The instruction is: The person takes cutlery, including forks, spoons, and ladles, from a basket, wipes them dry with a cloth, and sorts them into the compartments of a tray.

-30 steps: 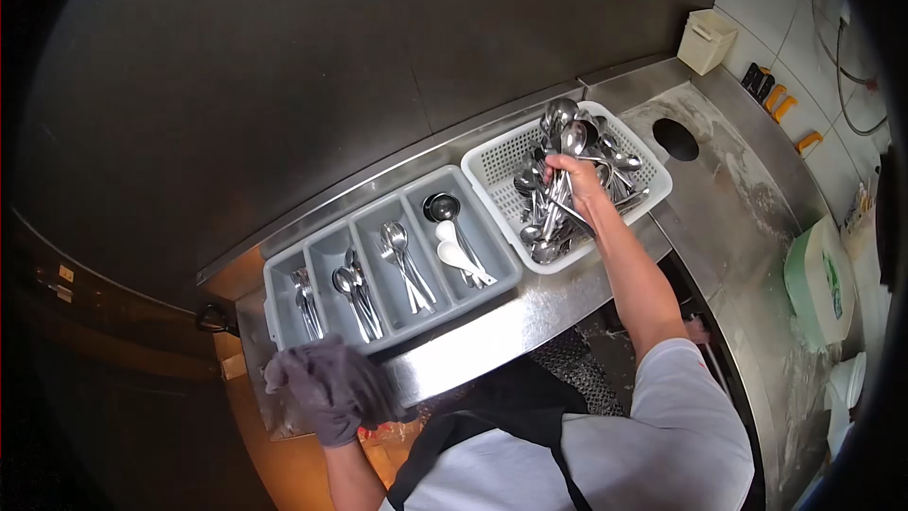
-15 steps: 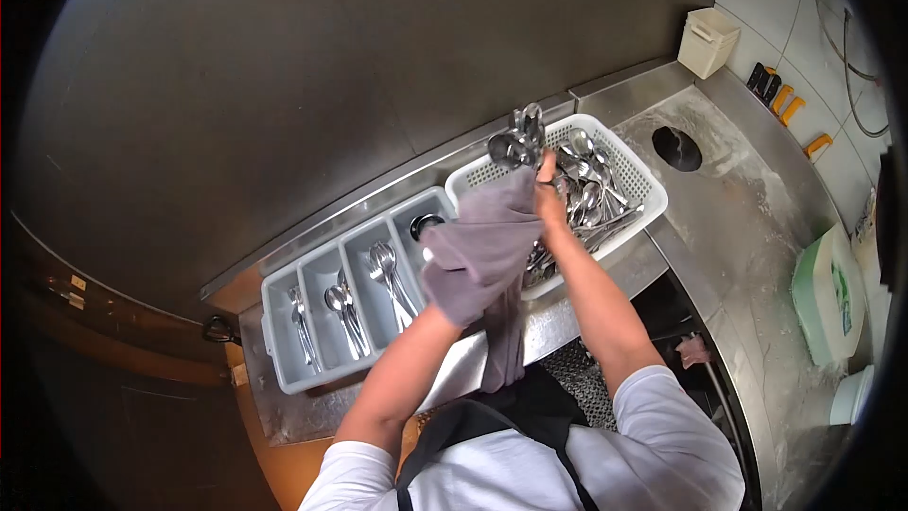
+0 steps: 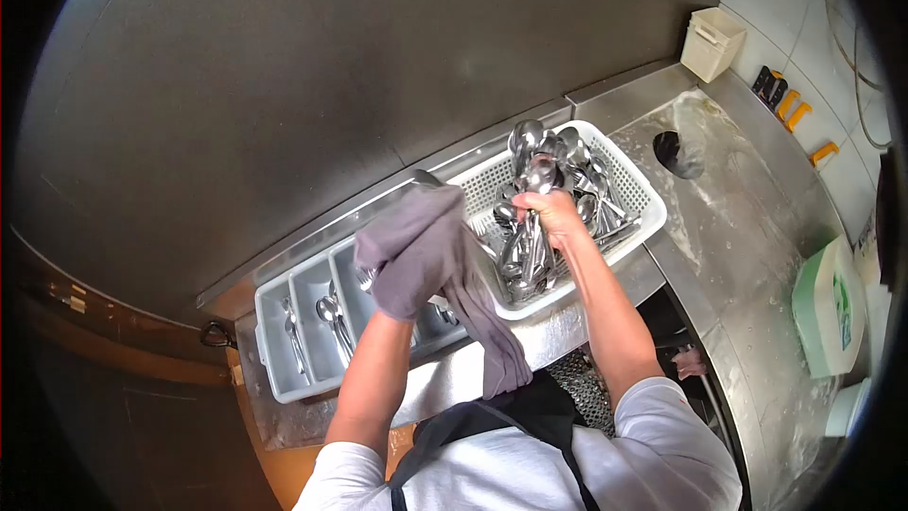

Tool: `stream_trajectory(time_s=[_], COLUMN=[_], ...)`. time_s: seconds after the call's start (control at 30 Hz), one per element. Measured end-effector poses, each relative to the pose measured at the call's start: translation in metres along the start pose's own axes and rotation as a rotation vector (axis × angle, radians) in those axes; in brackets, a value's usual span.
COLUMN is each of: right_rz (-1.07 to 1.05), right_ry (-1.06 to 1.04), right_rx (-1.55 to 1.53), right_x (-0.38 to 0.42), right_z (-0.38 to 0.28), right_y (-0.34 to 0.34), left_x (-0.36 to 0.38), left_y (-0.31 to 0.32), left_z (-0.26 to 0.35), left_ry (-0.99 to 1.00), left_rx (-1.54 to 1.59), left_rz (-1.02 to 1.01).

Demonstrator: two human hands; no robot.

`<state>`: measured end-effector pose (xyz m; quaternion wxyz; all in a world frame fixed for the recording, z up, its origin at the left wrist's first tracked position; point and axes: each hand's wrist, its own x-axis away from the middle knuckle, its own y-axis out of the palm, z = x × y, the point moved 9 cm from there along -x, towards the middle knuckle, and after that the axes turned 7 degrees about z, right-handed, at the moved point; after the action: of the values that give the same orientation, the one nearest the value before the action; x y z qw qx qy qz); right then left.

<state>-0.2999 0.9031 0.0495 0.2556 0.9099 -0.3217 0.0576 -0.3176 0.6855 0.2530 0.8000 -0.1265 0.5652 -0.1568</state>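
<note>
My right hand (image 3: 556, 215) is closed around a bunch of metal spoons (image 3: 540, 173), bowls pointing up, over the white perforated basket (image 3: 646, 186) heaped with loose cutlery. A grey-purple cloth (image 3: 413, 244) covers my left hand, whose fingers are hidden in its folds. One end of this cloth hangs down toward my apron. A rounded dark metal end (image 3: 425, 177) shows just past the cloth's upper edge. Beneath the cloth lies the grey cutlery tray (image 3: 268, 353), its right part mostly covered. Spoons (image 3: 331, 314) and other slim cutlery (image 3: 293, 334) lie in its left compartments.
A steel counter (image 3: 728, 255) with a round dark hole (image 3: 678, 154) runs along the right. On it stand a cream container (image 3: 712, 44) and a green-and-white box (image 3: 827, 308). Orange- and black-handled tools (image 3: 793, 111) line the tiled wall. A dark panel (image 3: 359, 47) rises behind the tray.
My hands have moved apart. The left one went left with the cloth, over the tray; the right one came lower with the spoons, over the basket.
</note>
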Motion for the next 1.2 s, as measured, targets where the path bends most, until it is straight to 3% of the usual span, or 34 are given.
stream_trajectory(time_s=[0.1,0.2,0.3,0.4,0.47,0.5,0.53,0.6,0.67,0.77,0.9,0.93,1.0,1.03,1.07,1.13,1.2], right_rz=[-0.165,-0.23,-0.153,-0.178,-0.152,-0.133,-0.133,-0.102,-0.014,0.066,0.107,0.093,0.143,0.271,0.28,0.333,0.328], right_ry=[0.065,0.125,-0.026,-0.058,0.027,-0.025,0.034,0.056,-0.058,-0.326,-0.666,-0.654,-0.679,-0.609,-0.701,-0.749,-0.717], right_rx=[-0.122,-0.001,0.068,0.015,-0.013,-0.003,-0.01,-0.098,-0.149,-0.064,-0.136,-0.108,-0.001,-0.107,-0.189,-0.325,-0.116], right_x=[0.016,0.026,0.037,0.04,0.045,0.043,0.043,0.031,0.034,0.046,0.082,0.079,0.078,0.082,0.089,0.11,0.105], right_z=[-0.011,-0.008,-0.01,-0.011,-0.006,-0.009,-0.005,0.001,-0.019,-0.055,-0.102,-0.102,-0.097,-0.088,-0.097,-0.102,-0.107], right_y=[0.02,0.028,0.024,0.022,0.018,0.015,0.013,-0.002,-0.01,-0.019,-0.018,-0.015,-0.018,-0.031,-0.033,-0.03,-0.031], left_x=[0.016,0.016,0.011,0.021,0.035,0.041,0.052,0.062,0.055,0.022,0.051,0.066,0.083,0.082,0.078,0.118,0.154], left_y=[0.033,0.056,0.071,0.072,0.068,0.069,0.07,0.051,0.024,-0.04,-0.055,-0.058,-0.064,-0.069,-0.07,-0.072,-0.077], left_z=[0.001,0.002,0.008,0.002,-0.003,-0.005,-0.031,-0.047,-0.026,0.019,0.03,0.023,0.029,0.029,0.037,0.03,0.028], left_ry=[-0.059,-0.02,-0.026,-0.072,-0.498,-0.707,-0.892,-1.194,-1.255,-0.368,-0.378,-0.468,-0.504,-0.501,-0.504,-0.772,-0.931], left_rx=[0.038,-0.019,-0.034,0.061,0.613,0.887,0.632,0.972,1.358,-0.186,-0.259,-0.132,-0.029,0.016,0.165,0.412,0.53], left_rz=[-0.145,-0.188,-0.341,-0.286,-0.19,-0.128,-0.191,0.065,0.202,-0.166,-0.306,-0.224,-0.258,-0.272,-0.302,-0.319,-0.419])
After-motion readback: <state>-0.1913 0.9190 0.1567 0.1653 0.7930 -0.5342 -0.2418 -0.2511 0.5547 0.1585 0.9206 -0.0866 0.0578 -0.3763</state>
